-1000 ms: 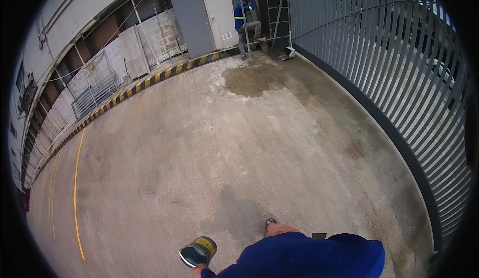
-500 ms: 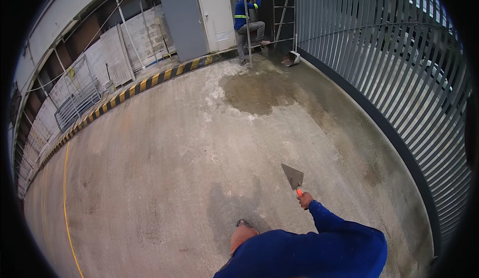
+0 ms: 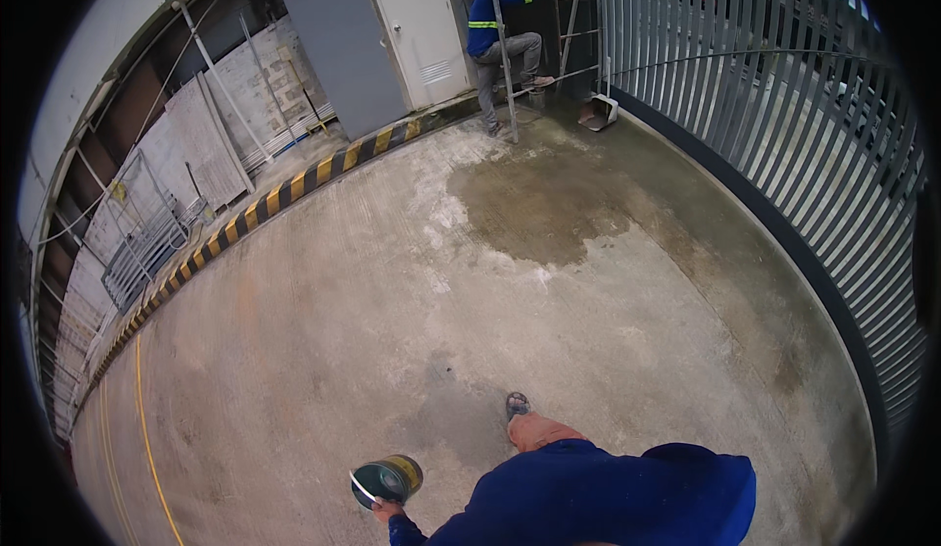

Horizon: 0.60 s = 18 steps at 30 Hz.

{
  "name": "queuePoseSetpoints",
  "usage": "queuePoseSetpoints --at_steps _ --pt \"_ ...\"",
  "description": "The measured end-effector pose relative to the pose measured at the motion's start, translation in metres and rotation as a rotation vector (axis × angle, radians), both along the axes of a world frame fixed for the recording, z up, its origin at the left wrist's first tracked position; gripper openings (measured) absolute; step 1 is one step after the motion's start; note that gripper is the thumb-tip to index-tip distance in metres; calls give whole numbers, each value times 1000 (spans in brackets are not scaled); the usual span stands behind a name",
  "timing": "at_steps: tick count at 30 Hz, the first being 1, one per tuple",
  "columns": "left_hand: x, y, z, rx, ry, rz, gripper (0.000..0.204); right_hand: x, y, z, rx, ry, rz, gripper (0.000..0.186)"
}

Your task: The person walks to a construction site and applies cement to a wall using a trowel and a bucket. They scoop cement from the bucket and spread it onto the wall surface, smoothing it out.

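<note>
Fingers of the left hand point(image 3: 389, 511) are curled closed on the handle point(image 3: 364, 488) of the bucket point(image 3: 394, 474), left of the leg point(image 3: 544, 431), presumably to clear the stride. I cannot see the right hand or its grip.

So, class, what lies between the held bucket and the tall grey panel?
The head view shows concrete ground, then a black-and-yellow kerb, between the bucket in the left hand and the grey panel.

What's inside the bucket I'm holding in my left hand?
Dark green shows inside the bucket, held by its white handle in your left hand. The bottom can't be made out, so anything lying there is unseen.
</note>
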<state>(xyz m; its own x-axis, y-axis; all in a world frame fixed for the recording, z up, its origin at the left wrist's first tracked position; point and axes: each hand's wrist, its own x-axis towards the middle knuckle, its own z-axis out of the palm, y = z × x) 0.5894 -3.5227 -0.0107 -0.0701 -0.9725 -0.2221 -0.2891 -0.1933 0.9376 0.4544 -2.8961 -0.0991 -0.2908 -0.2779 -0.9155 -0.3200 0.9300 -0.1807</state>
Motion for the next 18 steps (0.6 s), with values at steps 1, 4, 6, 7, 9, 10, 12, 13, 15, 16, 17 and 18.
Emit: queuePoseSetpoints --at_steps 1,4,6,7,9,10,12,13,15,16,17,18 --pt "-26 -15 2 -109 101 80 31 -37 -21 -8 -7 -15 31 49" --pt "-116 -52 3 -34 -125 138 33 -165 -59 -33 -26 -12 218 55" --pt "-119 -93 4 -230 -800 -424 31 -272 -132 -11 -34 142 383 43" --pt "-133 -116 4 -325 -1116 -733 31 -321 -167 23 -107 380 338 30" --pt "-214 -113 39 -277 -1663 -1037 34 -426 -236 127 -356 101 -1306 28" --pt "-257 -113 40 -206 -1665 -1061 34 -479 -247 141 -384 194 -1284 29" --pt "-302 -128 20 -40 -1527 -969 35 -570 -286 149 -471 336 -1178 30" --pt "-328 -134 8 17 -1473 -950 35 -608 -307 152 -518 399 -1127 30" --pt "-394 -155 -9 70 -1403 -945 35 -683 -338 145 -591 482 -1070 31" --pt "-427 -169 -15 78 -1388 -956 35 -703 -349 130 -606 475 -1071 31" --pt "-466 -185 -20 79 -1373 -978 35 -733 -362 121 -631 483 -1065 32" --pt "-506 -200 -22 72 -1366 -997 35 -750 -371 100 -554 485 -1157 31"
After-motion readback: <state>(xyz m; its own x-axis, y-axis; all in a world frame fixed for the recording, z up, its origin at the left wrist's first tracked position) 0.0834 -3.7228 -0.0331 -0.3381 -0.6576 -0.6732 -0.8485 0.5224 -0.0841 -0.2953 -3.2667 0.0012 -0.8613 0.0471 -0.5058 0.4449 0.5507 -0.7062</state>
